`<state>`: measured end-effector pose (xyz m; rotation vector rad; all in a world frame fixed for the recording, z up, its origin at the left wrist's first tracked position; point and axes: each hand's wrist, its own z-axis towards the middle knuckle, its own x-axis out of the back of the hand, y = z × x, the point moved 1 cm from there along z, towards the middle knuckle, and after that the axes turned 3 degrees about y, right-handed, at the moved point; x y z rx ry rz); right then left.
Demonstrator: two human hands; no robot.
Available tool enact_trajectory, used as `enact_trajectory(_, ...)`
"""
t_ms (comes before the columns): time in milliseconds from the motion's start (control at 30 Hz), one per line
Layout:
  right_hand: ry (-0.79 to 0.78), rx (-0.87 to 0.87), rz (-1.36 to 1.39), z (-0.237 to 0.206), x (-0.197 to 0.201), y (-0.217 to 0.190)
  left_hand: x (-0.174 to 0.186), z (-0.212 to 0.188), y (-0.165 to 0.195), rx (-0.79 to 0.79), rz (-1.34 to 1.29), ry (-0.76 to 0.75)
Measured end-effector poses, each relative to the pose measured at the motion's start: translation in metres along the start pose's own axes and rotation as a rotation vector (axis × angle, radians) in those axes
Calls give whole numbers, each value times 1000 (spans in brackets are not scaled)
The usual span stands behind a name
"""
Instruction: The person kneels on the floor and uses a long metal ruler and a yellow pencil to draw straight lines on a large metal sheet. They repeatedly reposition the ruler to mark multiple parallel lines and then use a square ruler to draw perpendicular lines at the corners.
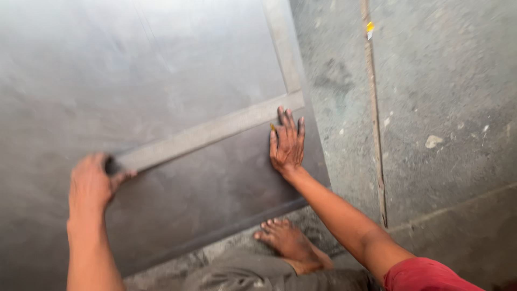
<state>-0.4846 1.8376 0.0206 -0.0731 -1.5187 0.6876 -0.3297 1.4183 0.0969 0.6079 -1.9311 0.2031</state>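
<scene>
A person crouched on a workshop floor spans a flat metal bar between both hands. The left hand (91, 183) is curled in a loose fist over the bar's lower-left end, blurred by motion; whether it grips the bar itself or a small dark object there cannot be told. The right hand (287, 143) lies open, palm down and fingers spread, on the dark panel just below the bar's upper-right end, fingertips touching or nearly touching its edge, with a small yellowish object, perhaps a marker, beside the index finger. The flat metal bar (207, 132) has its long axis running diagonally, rising from the left hand toward the right, where it meets a second strip (284, 48) that runs away from the person toward the top of the view. Both pieces rest on a large grey sheet-metal panel (134, 70) lying on the floor. The person's bare foot (285, 240) sits at the panel's near edge, between the arms. To the right is rough concrete floor (447, 108), crossed by a thin rusty rod (374, 108).
</scene>
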Motion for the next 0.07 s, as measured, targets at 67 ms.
enact_trajectory(67,-4,5,-31,-6,-4,0,-10,12,-12,-33,33,34)
